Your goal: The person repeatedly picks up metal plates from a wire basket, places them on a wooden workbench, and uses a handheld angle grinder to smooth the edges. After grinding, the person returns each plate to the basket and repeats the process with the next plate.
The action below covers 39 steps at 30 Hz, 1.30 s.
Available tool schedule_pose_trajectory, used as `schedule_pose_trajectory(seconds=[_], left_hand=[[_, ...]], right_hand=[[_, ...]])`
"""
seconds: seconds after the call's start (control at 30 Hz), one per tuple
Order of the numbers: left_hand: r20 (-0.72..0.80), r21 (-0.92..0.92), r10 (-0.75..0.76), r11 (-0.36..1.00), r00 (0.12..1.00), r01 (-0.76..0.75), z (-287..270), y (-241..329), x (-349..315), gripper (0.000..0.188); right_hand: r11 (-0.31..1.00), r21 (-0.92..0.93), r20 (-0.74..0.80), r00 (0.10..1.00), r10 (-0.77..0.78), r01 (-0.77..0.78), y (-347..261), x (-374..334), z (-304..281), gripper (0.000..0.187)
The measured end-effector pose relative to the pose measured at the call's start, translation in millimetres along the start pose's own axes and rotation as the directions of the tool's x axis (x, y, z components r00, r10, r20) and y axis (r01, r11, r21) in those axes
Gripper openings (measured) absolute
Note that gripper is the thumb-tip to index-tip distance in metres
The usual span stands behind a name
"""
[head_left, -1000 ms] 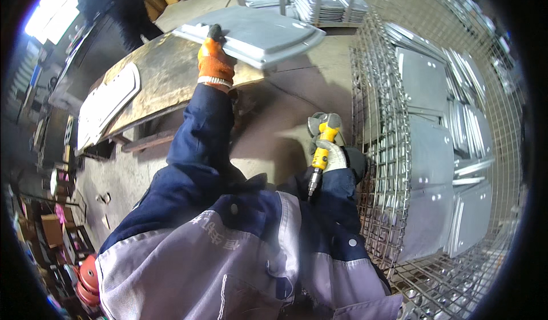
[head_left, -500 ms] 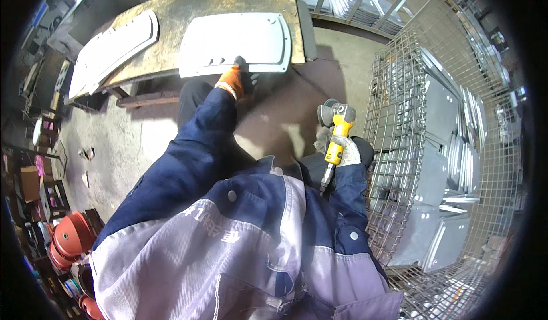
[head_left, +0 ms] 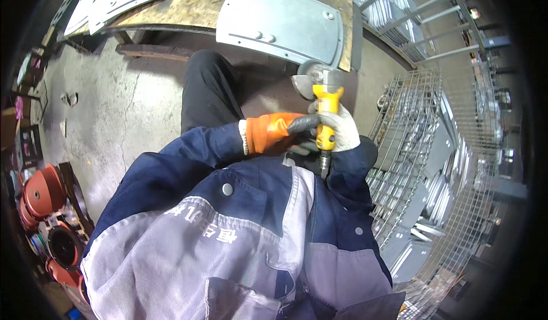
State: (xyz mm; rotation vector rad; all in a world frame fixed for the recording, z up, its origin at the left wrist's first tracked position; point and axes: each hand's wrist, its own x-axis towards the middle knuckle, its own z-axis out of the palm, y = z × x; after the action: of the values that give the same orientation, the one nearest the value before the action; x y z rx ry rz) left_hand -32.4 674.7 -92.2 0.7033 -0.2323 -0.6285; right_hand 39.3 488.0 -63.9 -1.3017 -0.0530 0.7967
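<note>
My right hand (head_left: 344, 127), in a white knit glove, is wrapped around the yellow body of an air-powered angle grinder (head_left: 327, 114). The grinder's disc (head_left: 305, 82) points toward the bench, and a metal hose fitting (head_left: 325, 163) is at its near end. From the left, my left hand (head_left: 274, 130), in an orange glove with dark fingertips, closes on the grinder's body; its lower fingers are partly hidden. Past the grinder lies a pale grey flat panel (head_left: 279, 20) with rounded corners, small edge holes and two round knobs.
The panel lies on a worn wooden bench (head_left: 197, 11), with more white panels (head_left: 128, 0) at its left. A wire mesh cage (head_left: 399, 143) of stacked grey panels stands close on my right. Orange-red round containers (head_left: 44, 191) sit at lower left. Behind is a metal rack (head_left: 419, 17).
My left hand has left the panel's near edge and come back to the grinder. The grinder has risen closer to my view, which has shifted; the panel now appears farther right and tilted.
</note>
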Motion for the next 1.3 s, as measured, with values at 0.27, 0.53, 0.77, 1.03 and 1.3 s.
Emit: schedule_pose_trajectory(seconds=[0.27, 0.53, 0.77, 1.03, 1.3], left_hand=[[-0.433, -0.049, 0.260, 0.949, 0.863, -0.311, -48, 21, -49, 0.047], [-0.600, -0.304, 0.199, 0.839, 0.775, -0.452, -99, 15, -55, 0.056], [-0.562, -0.080, 0.320, 0.897, 0.762, -0.436, -115, -3, -34, 0.043], [-0.594, -0.254, 0.068, 0.930, 0.801, -0.267, -59, -3, -1, 0.041], [-0.508, -0.264, -0.153, 0.964, 0.847, 0.016, -30, -11, 47, 0.051]], right_hand=[[0.964, -0.239, 0.166, 0.983, -0.080, 0.118, 26, 104, 93, 0.022], [0.867, -0.494, -0.012, 0.996, -0.086, 0.068, 71, 175, 120, 0.030], [0.626, -0.755, 0.049, 0.968, -0.245, 0.196, 78, 171, 93, 0.031], [0.833, -0.539, -0.078, 0.977, -0.200, 0.127, 67, 121, 43, 0.032], [0.937, -0.343, -0.224, 0.964, -0.147, 0.064, 65, 86, -24, 0.024]])
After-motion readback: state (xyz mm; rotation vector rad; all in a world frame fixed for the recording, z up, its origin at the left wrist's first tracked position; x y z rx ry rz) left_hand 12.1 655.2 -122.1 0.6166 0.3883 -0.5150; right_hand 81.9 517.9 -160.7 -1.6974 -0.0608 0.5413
